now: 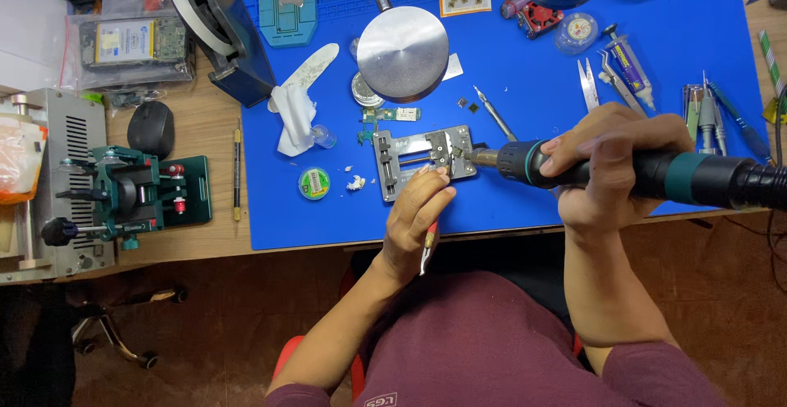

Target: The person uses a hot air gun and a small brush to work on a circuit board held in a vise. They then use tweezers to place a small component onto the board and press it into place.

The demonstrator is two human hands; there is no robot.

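Blue matting (525, 210) covers the middle and right of the wooden bench (205, 243), its near edge running just under both hands. Right hand (611, 157) is closed fully around a black and teal hot-air handpiece (656, 173), whose metal nozzle (485, 158) points toward 9 o'clock and meets the right edge of a grey metal board holder (418, 161). Left hand (416, 210) sits at 6 o'clock of that holder, fingers curled around tweezers (428, 247) with a red grip; fingertips rest at the holder's lower edge. Open mat lies at 7 o'clock of the holder, broken only by a small green-labelled round tin (314, 183). At 12 o'clock a round metal lamp head (402, 53) hangs over the mat. Crowded tooling lies at 2 o'clock: syringe (630, 59), spare tweezers (589, 86). Left of the mat stand a black mouse (151, 128), a green clamping jig (139, 190) and a grey perforated unit (70, 153). Brown floor (205, 317) shows below the bench edge.
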